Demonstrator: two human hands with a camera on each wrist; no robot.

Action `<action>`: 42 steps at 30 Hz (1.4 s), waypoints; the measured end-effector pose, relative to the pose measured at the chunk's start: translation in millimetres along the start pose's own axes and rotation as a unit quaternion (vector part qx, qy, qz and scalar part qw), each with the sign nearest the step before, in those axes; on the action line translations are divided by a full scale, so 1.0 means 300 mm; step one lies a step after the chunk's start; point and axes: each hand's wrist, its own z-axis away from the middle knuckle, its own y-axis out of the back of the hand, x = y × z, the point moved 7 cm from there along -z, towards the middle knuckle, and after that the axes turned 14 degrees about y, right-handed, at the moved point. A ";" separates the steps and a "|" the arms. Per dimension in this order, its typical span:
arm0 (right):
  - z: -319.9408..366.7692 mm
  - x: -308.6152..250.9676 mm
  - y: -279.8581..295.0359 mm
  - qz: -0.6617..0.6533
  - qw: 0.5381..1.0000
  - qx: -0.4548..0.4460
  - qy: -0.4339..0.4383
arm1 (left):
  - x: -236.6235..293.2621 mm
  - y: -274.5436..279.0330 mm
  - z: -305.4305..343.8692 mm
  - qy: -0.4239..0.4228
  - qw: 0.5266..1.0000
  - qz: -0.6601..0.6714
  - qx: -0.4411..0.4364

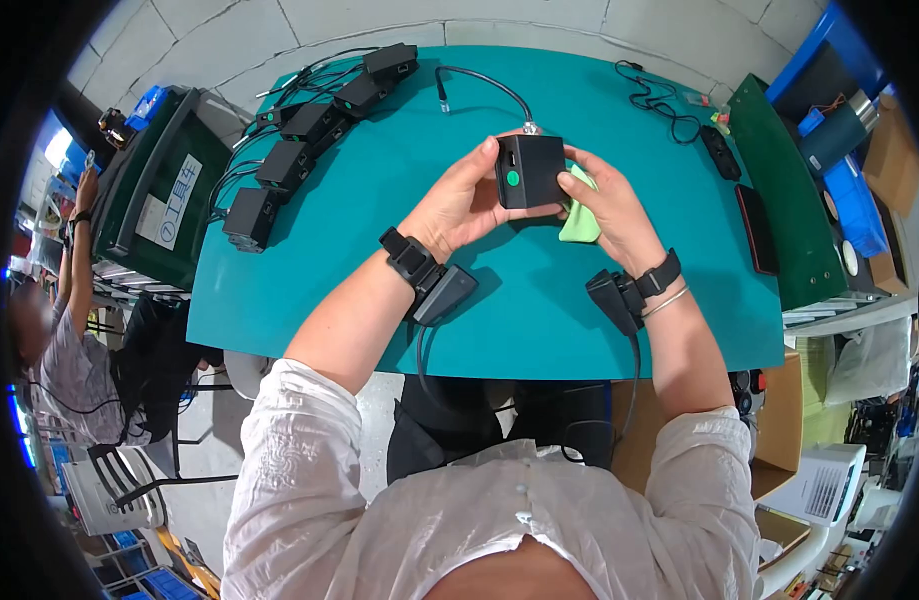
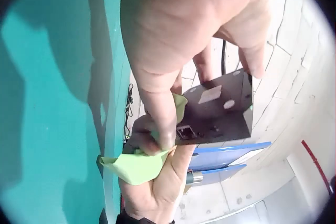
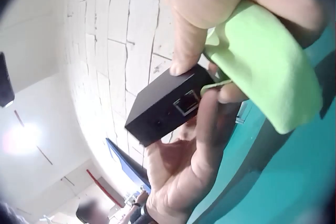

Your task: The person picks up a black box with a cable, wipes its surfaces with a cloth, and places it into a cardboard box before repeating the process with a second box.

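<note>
Between both hands is a small black box (image 1: 539, 172) with a round green sticker, held up over the table. My left hand (image 1: 463, 205) grips its left side, thumb on the upper corner and fingers beneath. On the other side my right hand (image 1: 613, 208) holds the box with the thumb on its edge, and a light green cloth (image 3: 268, 66) is tucked in its fingers. A network-type port (image 3: 186, 102) shows on one face of the box in the right wrist view. From the box's far end a black cable (image 1: 489, 78) curves to a plug lying on the table.
Several similar black boxes (image 1: 284, 165) with cables stand in a row at the back left of the green table (image 1: 379, 310). To the right lie a coiled cord with a black adapter (image 1: 719, 153) and a phone (image 1: 756, 230). Green bins (image 1: 154, 190) flank the table; another person is at far left.
</note>
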 end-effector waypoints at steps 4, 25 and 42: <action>0.005 -0.031 0.078 0.028 0.991 0.107 0.072 | 0.017 0.007 0.012 -0.026 0.998 -0.008 0.048; 0.063 -0.102 -0.129 0.424 0.853 -0.123 0.279 | -0.014 0.009 0.015 -0.002 0.993 0.028 0.113; 0.036 -0.020 -0.006 0.232 0.967 -0.105 0.023 | -0.007 -0.025 0.023 0.004 0.995 -0.017 0.101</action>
